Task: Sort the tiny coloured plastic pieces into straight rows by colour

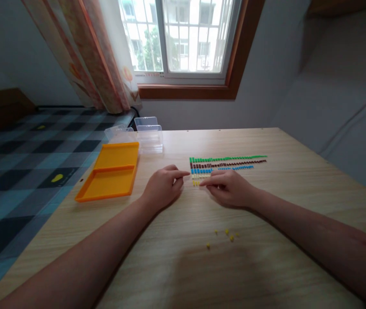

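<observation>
Rows of tiny blocks lie on the wooden table: a green row [224,159], a dark brown row [228,164], a blue row [202,171], a pale cream row [198,176] and a short yellow row [195,183]. My left hand [162,185] rests at their left end, index finger stretched toward the blue and cream rows, holding nothing visible. My right hand [229,187] is closed, its fingertips at the right end of the yellow row, on a small yellow block. It hides part of the cream row. Several loose yellow blocks [227,231] are scattered nearer me.
An orange two-part tray [134,180] lies at the table's left. Behind it stand clear plastic boxes [150,139]. A bed with a checked cover [25,171] adjoins the left side. A barred window [195,38] and a curtain [89,56] are beyond the table [157,257].
</observation>
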`<control>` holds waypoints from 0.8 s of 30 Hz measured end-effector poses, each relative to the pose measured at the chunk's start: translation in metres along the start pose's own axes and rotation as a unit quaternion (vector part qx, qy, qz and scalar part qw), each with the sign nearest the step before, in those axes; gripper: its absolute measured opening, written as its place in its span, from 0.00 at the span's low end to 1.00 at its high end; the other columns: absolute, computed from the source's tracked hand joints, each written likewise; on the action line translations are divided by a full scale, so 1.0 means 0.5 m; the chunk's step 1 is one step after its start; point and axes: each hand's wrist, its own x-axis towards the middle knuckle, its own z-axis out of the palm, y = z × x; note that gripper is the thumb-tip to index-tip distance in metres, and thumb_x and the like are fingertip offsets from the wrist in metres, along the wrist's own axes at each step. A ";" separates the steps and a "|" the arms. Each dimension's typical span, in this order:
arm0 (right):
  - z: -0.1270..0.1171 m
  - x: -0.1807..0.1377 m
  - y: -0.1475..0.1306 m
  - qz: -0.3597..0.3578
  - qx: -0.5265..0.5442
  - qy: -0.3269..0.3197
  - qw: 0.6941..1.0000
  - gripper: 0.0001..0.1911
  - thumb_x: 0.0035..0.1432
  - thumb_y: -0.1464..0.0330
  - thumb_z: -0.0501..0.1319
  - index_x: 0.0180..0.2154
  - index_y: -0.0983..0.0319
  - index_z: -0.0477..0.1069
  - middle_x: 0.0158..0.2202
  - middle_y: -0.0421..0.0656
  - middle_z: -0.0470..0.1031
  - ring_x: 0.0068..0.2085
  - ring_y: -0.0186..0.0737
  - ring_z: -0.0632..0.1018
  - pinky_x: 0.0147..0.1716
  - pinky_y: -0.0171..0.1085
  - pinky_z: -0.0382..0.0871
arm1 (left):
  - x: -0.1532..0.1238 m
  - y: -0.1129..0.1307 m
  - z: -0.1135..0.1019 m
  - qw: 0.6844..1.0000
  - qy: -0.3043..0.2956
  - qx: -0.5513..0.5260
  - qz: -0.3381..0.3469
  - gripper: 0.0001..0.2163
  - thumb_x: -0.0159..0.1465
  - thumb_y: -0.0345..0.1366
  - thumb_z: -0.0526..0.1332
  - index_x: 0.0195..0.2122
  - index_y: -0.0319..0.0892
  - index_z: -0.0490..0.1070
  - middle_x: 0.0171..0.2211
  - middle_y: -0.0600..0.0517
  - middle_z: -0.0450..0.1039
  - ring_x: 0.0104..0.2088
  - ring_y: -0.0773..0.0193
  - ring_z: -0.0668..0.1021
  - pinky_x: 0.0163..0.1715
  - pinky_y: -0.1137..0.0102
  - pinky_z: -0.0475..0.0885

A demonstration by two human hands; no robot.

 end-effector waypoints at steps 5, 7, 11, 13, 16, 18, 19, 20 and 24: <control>-0.074 0.012 -0.044 0.005 0.103 -0.300 0.948 0.10 0.55 0.74 0.63 0.37 0.63 0.82 0.29 0.40 0.76 0.27 0.26 0.72 0.27 0.24 0.63 | 0.001 0.002 -0.001 1.000 0.002 0.002 -0.001 0.15 0.63 0.26 0.58 0.43 0.42 0.83 0.32 0.51 0.77 0.27 0.67 0.74 0.31 0.71 0.69; -0.095 0.014 -0.061 0.016 0.120 -0.361 0.925 0.09 0.55 0.74 0.64 0.37 0.63 0.82 0.31 0.41 0.78 0.28 0.26 0.73 0.27 0.24 0.64 | 0.001 0.003 -0.002 1.000 0.000 0.004 -0.005 0.14 0.62 0.26 0.58 0.44 0.41 0.83 0.32 0.51 0.77 0.26 0.68 0.74 0.30 0.71 0.68; -0.101 0.011 -0.079 0.024 0.088 -0.387 0.917 0.08 0.55 0.75 0.65 0.35 0.61 0.83 0.31 0.39 0.79 0.28 0.26 0.74 0.28 0.24 0.64 | 0.001 0.002 -0.002 1.000 -0.003 0.001 -0.009 0.14 0.63 0.26 0.58 0.44 0.40 0.82 0.32 0.50 0.77 0.26 0.68 0.73 0.29 0.72 0.67; -0.094 0.007 -0.081 0.022 0.061 -0.385 0.921 0.09 0.54 0.75 0.65 0.35 0.60 0.83 0.30 0.38 0.78 0.27 0.26 0.74 0.28 0.25 0.64 | 0.000 0.002 -0.001 1.000 -0.002 -0.001 -0.009 0.14 0.63 0.27 0.58 0.44 0.41 0.82 0.32 0.51 0.76 0.26 0.68 0.73 0.29 0.72 0.67; -0.084 0.001 -0.081 0.025 0.048 -0.388 0.920 0.10 0.52 0.77 0.65 0.33 0.60 0.83 0.28 0.37 0.78 0.26 0.26 0.74 0.27 0.26 0.63 | 0.001 0.002 -0.002 1.000 -0.002 0.000 -0.009 0.14 0.63 0.27 0.58 0.44 0.42 0.82 0.32 0.51 0.76 0.27 0.68 0.73 0.30 0.71 0.68; -0.081 -0.001 -0.084 0.022 0.048 -0.386 0.921 0.11 0.51 0.78 0.64 0.32 0.60 0.83 0.27 0.37 0.78 0.26 0.26 0.73 0.27 0.26 0.63 | 0.001 0.002 -0.002 1.000 -0.003 0.000 -0.009 0.14 0.63 0.27 0.58 0.44 0.42 0.82 0.32 0.50 0.77 0.27 0.67 0.73 0.30 0.71 0.68; -0.081 -0.001 -0.088 0.018 0.044 -0.384 0.922 0.11 0.51 0.78 0.64 0.32 0.59 0.83 0.27 0.36 0.78 0.25 0.26 0.73 0.27 0.27 0.63 | 0.001 0.003 -0.002 1.000 -0.004 -0.001 -0.009 0.14 0.63 0.27 0.58 0.44 0.41 0.82 0.32 0.50 0.77 0.27 0.67 0.74 0.31 0.71 0.68; -0.081 -0.001 -0.091 0.013 0.037 -0.382 0.923 0.12 0.50 0.79 0.63 0.31 0.59 0.82 0.27 0.36 0.78 0.25 0.26 0.72 0.27 0.27 0.62 | 0.000 0.003 -0.002 1.000 -0.006 -0.001 -0.010 0.14 0.63 0.27 0.58 0.45 0.41 0.82 0.32 0.50 0.77 0.27 0.67 0.74 0.31 0.71 0.68; -0.087 0.001 -0.103 -0.004 -0.024 -0.370 0.929 0.12 0.48 0.80 0.61 0.28 0.60 0.80 0.28 0.37 0.77 0.24 0.27 0.69 0.27 0.29 0.60 | 0.000 0.003 -0.003 1.000 -0.013 -0.001 -0.017 0.15 0.63 0.26 0.58 0.46 0.41 0.82 0.32 0.50 0.77 0.28 0.66 0.74 0.31 0.71 0.68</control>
